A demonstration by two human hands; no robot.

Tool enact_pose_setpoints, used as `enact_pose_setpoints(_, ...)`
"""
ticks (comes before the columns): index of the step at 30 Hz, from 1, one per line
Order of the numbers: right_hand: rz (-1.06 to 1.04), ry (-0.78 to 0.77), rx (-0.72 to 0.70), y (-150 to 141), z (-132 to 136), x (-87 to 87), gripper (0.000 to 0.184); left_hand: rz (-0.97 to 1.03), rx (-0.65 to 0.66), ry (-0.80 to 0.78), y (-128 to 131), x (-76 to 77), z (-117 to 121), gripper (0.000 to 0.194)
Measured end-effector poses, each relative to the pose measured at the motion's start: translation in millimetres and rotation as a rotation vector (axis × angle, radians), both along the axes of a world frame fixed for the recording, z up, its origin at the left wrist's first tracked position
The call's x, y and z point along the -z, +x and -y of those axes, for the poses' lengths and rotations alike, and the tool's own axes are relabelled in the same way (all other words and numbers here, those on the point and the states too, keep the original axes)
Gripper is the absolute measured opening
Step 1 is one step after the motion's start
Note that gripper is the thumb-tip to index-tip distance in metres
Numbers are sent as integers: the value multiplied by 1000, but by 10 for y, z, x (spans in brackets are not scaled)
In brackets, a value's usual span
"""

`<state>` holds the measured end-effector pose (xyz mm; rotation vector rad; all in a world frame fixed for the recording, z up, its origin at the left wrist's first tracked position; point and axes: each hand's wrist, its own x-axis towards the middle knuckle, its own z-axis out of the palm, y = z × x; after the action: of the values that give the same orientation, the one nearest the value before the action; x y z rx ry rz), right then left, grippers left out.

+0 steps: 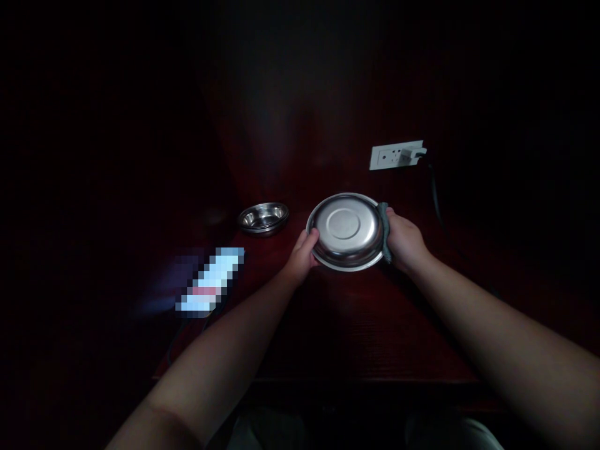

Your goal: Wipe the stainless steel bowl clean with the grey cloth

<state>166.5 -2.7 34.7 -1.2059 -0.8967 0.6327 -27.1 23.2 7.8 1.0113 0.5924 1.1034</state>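
A shiny metal plate is held up above the dark red table, its underside with a ringed base facing me. My left hand grips its left rim, thumb on the underside and the other fingers mostly hidden behind. At the right rim, my right hand presses a folded grey-green cloth against the plate; its fingertips are hidden by the cloth and plate. Left of the plate, metal bowls or deep plates sit nested on the table, facing up.
A lit phone-like screen, blurred out, lies at the left with a thin cable by it. On the back wall is a white socket panel with a plug and a dark cord hanging down. The table's front edge runs below my arms. Surroundings are very dark.
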Motion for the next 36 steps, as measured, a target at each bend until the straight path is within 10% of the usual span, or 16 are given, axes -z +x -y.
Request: enact_pose_setpoints(36, -73, -55, -107, -85, 73, -39, 41, 56, -43, 62, -41, -21, -104, 47)
